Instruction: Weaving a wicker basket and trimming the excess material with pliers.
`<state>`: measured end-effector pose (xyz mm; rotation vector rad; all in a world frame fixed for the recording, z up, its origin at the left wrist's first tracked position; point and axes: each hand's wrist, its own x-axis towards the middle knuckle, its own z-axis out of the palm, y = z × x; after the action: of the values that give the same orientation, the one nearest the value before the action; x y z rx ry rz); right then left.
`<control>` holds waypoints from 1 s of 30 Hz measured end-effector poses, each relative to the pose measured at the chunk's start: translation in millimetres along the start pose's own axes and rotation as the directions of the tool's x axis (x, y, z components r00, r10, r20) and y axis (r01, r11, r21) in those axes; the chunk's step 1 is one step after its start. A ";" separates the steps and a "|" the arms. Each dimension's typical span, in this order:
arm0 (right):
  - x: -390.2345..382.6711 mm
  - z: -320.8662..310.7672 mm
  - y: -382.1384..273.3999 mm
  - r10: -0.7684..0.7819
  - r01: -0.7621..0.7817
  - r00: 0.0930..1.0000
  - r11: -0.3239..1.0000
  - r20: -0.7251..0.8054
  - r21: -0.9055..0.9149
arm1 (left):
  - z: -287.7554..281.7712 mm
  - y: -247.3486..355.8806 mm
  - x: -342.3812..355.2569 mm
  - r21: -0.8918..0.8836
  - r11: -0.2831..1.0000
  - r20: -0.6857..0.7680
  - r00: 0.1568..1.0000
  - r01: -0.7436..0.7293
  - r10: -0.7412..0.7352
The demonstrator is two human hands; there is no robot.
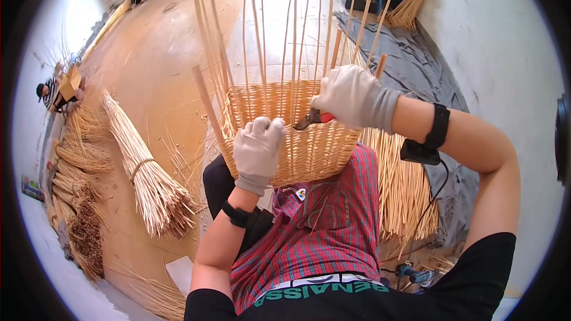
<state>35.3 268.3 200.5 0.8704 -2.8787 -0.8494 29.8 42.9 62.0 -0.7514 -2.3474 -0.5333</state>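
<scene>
A half-woven wicker basket [321, 153] rests on my lap, with tall upright stakes [262, 30] rising from its weave and thicker posts [207, 98] at its corners. My left hand [259, 147], in a pale work glove, is closed at the near left of the basket, its fingers curled over the near edge. My gloved right hand [352, 96] is wrapped round red-handled pruning shears [307, 120]. Their dark blades point left, over the basket's near edge and close to the left hand. The shear handles are mostly hidden in the glove.
A tied bundle of pale rods [146, 178] lies on the floor to the left, beyond it heaped wicker coils [83, 166]. More rods [401, 184] lie on a grey sheet [410, 77] at right. A blue tool [413, 274] sits low right. Another person [50, 94] sits far left.
</scene>
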 end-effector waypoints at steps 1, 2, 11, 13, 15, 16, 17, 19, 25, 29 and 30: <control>-4.9 -3.8 6.7 -0.022 0.015 0.998 0.994 0.054 0.111 | 1.2 3.3 2.7 -0.004 1.000 0.004 1.000 -0.007 0.007; -9.3 -5.4 14.2 -0.015 0.002 0.996 0.988 0.086 0.152 | 1.7 9.1 4.0 -0.002 0.995 -0.018 0.995 -0.095 0.095; -21.1 25.8 19.9 -0.035 0.004 0.984 0.984 -0.173 -0.176 | 31.8 15.7 15.4 0.060 0.981 0.116 0.978 -0.182 0.174; -20.2 40.6 16.2 -0.055 0.018 0.969 0.988 -0.239 -0.152 | 31.4 18.1 16.1 0.042 0.984 0.119 0.979 -0.171 0.165; -25.2 42.7 9.9 0.100 -0.100 0.995 0.985 -0.008 -0.141 | 27.0 24.6 15.4 0.020 0.988 0.127 0.981 -0.152 0.148; -37.0 42.9 15.0 0.058 -0.060 0.998 0.996 -0.031 -0.070 | 23.2 30.0 15.0 -0.018 0.991 0.065 0.989 -0.135 0.136; -45.0 33.5 24.4 0.056 -0.058 0.998 0.996 -0.033 -0.071 | 19.1 34.4 15.9 -0.048 0.993 -0.002 0.994 -0.111 0.111; -60.8 23.1 46.0 0.039 -0.036 0.997 0.998 -0.067 0.050 | 29.1 45.8 17.9 -0.023 0.983 -0.036 0.983 -0.181 0.181; -60.1 37.4 50.4 0.091 -0.098 0.995 0.974 -0.043 -0.204 | 59.5 56.7 28.5 0.088 0.975 0.184 0.965 -0.205 0.186; -44.7 46.5 44.2 0.088 -0.084 0.996 0.988 0.024 -0.129 | 58.1 59.6 29.4 0.031 0.974 0.182 0.959 -0.226 0.217; -41.9 44.8 46.2 0.094 -0.075 0.987 0.987 0.130 -0.145 | 55.8 60.2 28.7 0.019 0.974 0.204 0.955 -0.225 0.217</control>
<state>39.7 344.4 191.4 0.6967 -2.9005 -1.1275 24.9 129.1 50.9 -1.0768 -2.4064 -0.3220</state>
